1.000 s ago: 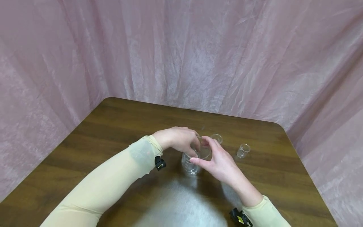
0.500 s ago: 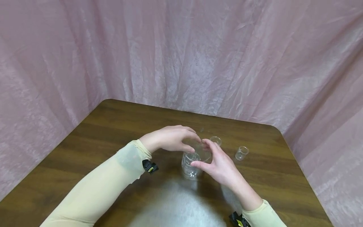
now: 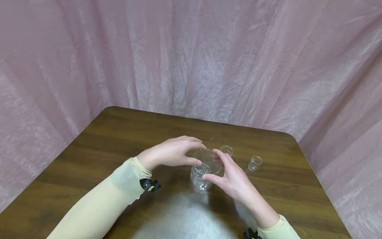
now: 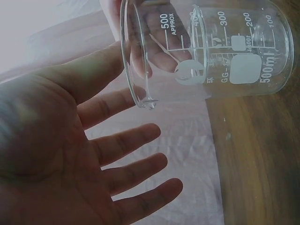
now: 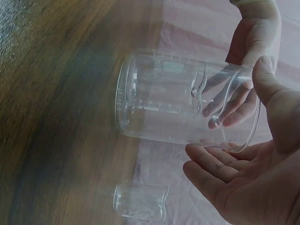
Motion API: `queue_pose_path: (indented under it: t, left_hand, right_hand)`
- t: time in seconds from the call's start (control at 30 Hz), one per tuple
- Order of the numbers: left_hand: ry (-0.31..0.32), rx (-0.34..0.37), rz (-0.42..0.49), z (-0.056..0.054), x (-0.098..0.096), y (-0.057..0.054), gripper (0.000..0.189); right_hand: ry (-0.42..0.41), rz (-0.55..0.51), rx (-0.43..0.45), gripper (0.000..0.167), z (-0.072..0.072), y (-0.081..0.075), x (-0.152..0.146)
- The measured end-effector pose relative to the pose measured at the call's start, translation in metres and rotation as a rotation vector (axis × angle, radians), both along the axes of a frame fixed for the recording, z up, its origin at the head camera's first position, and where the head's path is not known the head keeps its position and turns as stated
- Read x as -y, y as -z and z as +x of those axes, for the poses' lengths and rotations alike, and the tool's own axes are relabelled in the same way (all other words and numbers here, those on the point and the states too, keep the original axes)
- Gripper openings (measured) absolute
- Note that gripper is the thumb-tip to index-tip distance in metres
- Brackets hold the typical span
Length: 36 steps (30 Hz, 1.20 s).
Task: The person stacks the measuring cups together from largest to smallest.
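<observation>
A large clear glass beaker, marked 500 ml in the left wrist view, stands upright on the table with a smaller glass beaker inside it. My right hand holds the large beaker near its rim, thumb on the near side and fingers round the far side. My left hand is at the rim's left, thumb and fingers spread with nothing between them. Its palm faces the glass in the left wrist view, the thumb close to the rim.
Just past my right fingers stands a small glass beaker. Another small beaker is farther right. The wooden table has pink curtains behind it and at both sides.
My left hand has drawn its fingers out of the large beaker's mouth and shifted left, its fingers spreading. The smaller beaker stays inside. My right hand has hardly moved.
</observation>
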<state>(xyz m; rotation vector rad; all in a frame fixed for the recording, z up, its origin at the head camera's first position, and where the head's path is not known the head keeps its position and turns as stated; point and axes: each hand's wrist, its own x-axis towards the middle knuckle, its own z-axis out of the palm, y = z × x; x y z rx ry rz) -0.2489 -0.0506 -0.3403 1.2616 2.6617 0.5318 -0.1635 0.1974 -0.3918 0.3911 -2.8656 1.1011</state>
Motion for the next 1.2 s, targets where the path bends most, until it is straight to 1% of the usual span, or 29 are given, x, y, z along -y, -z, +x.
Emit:
queue_pose_path:
  t: [0.1,0.2,0.4,0.5,0.53,0.63,0.73,0.77,0.9,1.07,1.2]
  left_hand:
    - [-0.012,-0.003,0.010,0.005,0.003,0.003,0.055]
    - [-0.027,-0.007,0.024,0.010,0.005,0.005,0.056]
    - [-0.048,0.014,0.071,0.014,0.005,0.005,0.059]
    - [-0.053,0.015,0.085,0.015,0.003,0.005,0.060]
    - [-0.054,0.012,0.087,0.016,0.003,0.005,0.061]
    - [-0.062,0.013,0.094,0.016,0.002,0.008,0.062]
    - [-0.062,0.020,0.101,0.016,0.002,0.012,0.064]
    - [-0.059,0.023,0.104,0.016,0.002,0.014,0.065]
    - [-0.046,0.041,0.118,0.014,0.002,0.022,0.068]
    - [-0.051,0.078,0.146,0.013,0.003,0.029,0.076]
    - [-0.050,0.085,0.175,0.012,0.005,0.033,0.082]
  right_hand:
    - [-0.004,-0.004,0.004,0.095,0.003,0.002,0.001]
    - [-0.016,-0.006,-0.004,0.094,0.005,0.000,0.002]
    - [-0.027,-0.021,-0.019,0.095,0.005,-0.002,-0.003]
    - [-0.039,-0.035,-0.064,0.096,0.003,0.004,-0.008]
    - [-0.047,-0.040,-0.098,0.094,-0.001,0.012,-0.011]
    - [-0.055,-0.041,-0.123,0.095,-0.003,0.016,-0.014]
    - [-0.048,-0.042,-0.094,0.095,-0.003,0.013,-0.013]
    - [-0.037,-0.044,-0.059,0.096,0.000,0.004,-0.010]
    - [-0.013,-0.020,-0.013,0.093,0.002,-0.003,-0.007]
    - [-0.001,-0.004,-0.020,0.094,-0.002,-0.002,-0.008]
    - [0.010,-0.018,-0.028,0.094,-0.007,0.001,-0.008]
